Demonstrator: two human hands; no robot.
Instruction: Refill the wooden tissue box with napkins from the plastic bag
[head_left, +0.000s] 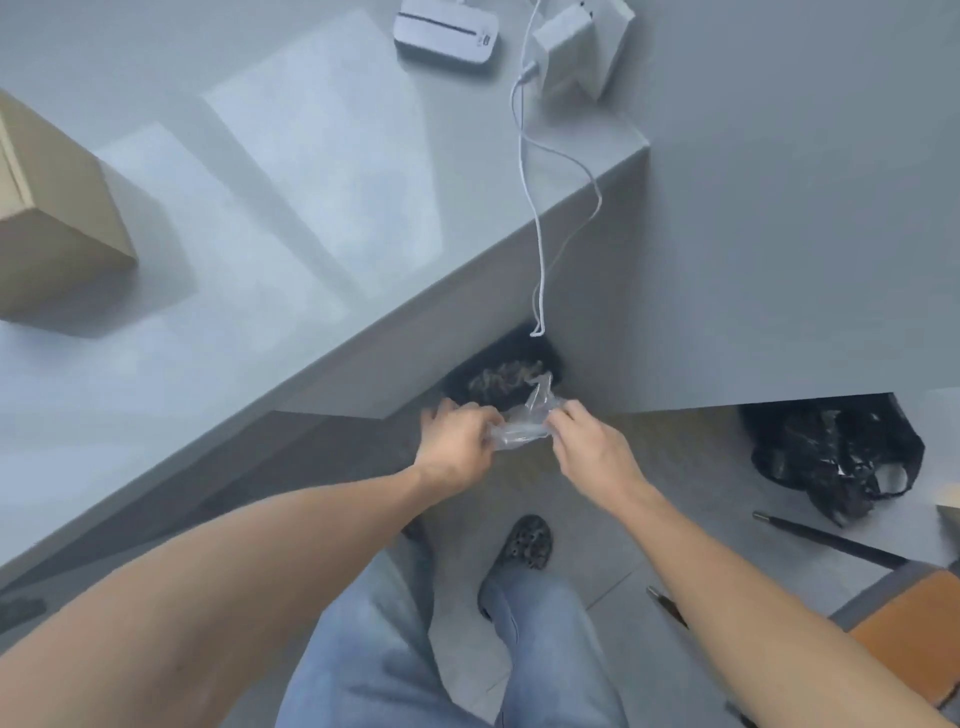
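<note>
Left hand: the left hand (452, 447) is clenched on the left end of the plastic bag (524, 423), fingers curled over it.
Right hand: the right hand (592, 447) pinches the right end of the same bag between thumb and fingertips.
Plastic bag: clear, crumpled and empty-looking, stretched between the two hands, held in the air off the table edge; one twisted corner sticks up above the right hand.
Beyond the hands: a dark bin (506, 374) with a black liner stands on the floor just past the bag, with brownish scraps inside; the bag partly covers its near rim.
Above the hands: a white cable (540, 249) hangs down over the table edge, its looped end just above the bin.
Left of the hands: the grey table (234, 270) runs up and away; a cardboard box (52, 218) stands on it, well apart.
Far beyond: a white device (447, 28) and a white charger block (571, 47) on the table top.
Right of the hands: a black plastic sack (831, 447) lies on the floor, well apart; a dark rod (831, 540) lies near it.
Below the hands: jeans (374, 649) and one patterned shoe (524, 543).
Wooden tissue box: cannot tell where it is.
</note>
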